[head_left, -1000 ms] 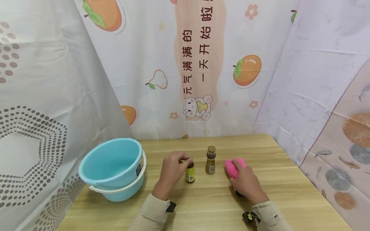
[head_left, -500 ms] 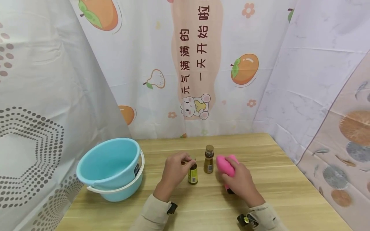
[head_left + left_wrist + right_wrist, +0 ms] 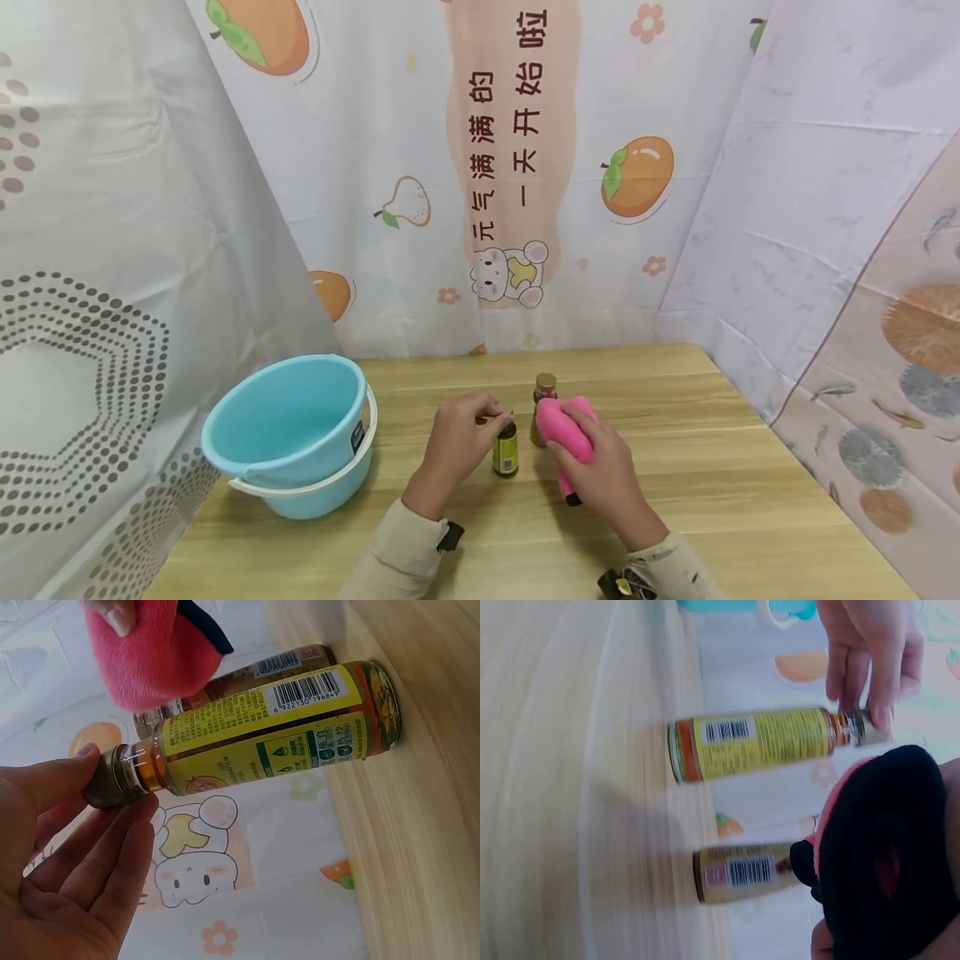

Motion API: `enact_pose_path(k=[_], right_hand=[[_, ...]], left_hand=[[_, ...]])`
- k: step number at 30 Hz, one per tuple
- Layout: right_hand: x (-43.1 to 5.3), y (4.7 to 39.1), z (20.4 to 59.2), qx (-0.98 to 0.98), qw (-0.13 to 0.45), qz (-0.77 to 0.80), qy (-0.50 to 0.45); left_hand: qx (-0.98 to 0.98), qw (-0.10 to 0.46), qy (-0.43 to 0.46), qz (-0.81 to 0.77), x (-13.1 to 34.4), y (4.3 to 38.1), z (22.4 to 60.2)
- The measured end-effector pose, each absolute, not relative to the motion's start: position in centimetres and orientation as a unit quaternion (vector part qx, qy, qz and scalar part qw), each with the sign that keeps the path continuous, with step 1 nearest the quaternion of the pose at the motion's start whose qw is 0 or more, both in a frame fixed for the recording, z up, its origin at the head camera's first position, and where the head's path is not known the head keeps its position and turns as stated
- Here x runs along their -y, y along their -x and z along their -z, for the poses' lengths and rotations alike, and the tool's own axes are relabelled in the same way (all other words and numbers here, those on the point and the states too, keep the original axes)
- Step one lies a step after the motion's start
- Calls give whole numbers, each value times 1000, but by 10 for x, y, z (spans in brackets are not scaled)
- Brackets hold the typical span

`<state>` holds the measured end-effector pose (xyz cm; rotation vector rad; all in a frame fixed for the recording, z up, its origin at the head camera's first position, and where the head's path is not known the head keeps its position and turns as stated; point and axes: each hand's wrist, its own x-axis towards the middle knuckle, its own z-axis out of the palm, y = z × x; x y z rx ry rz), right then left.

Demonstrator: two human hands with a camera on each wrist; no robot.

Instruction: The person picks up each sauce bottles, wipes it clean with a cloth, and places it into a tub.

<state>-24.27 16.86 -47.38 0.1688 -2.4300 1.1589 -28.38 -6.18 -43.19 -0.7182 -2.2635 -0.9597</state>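
Observation:
My left hand (image 3: pixel 455 437) pinches the cap of a glass oil bottle (image 3: pixel 262 731) with a yellow label, between thumb and fingers. The bottle is upright, its base at the tabletop. In my right hand (image 3: pixel 600 467) is a fuzzy pink cloth item (image 3: pixel 564 431) with a black side (image 3: pixel 881 847); its exact kind is unclear. It hangs close to the yellow-label bottle, on the right, and partly covers a second bottle in the head view. That second bottle (image 3: pixel 742 874), brown with a gold cap, stands just behind, touched by neither hand.
Light blue buckets (image 3: pixel 288 433), seemingly nested, with a white handle, stand at the left of the wooden table (image 3: pixel 720 467). A printed curtain (image 3: pixel 405 275) hangs along the table's back edge, with more curtains at both sides.
My right hand has carried the pink cloth item leftward, from right of the brown bottle to in front of it. The left hand and its bottle have shifted slightly right.

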Motion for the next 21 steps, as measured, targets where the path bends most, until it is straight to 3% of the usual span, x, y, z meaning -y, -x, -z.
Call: enact_pose_path(k=[11, 21], right_hand=[[-138, 244, 472, 865, 211, -446, -89], [-135, 246, 485, 873, 219, -425, -95]], left_hand=[[847, 256, 269, 380, 60, 284, 431], [852, 263, 272, 363, 59, 283, 432]])
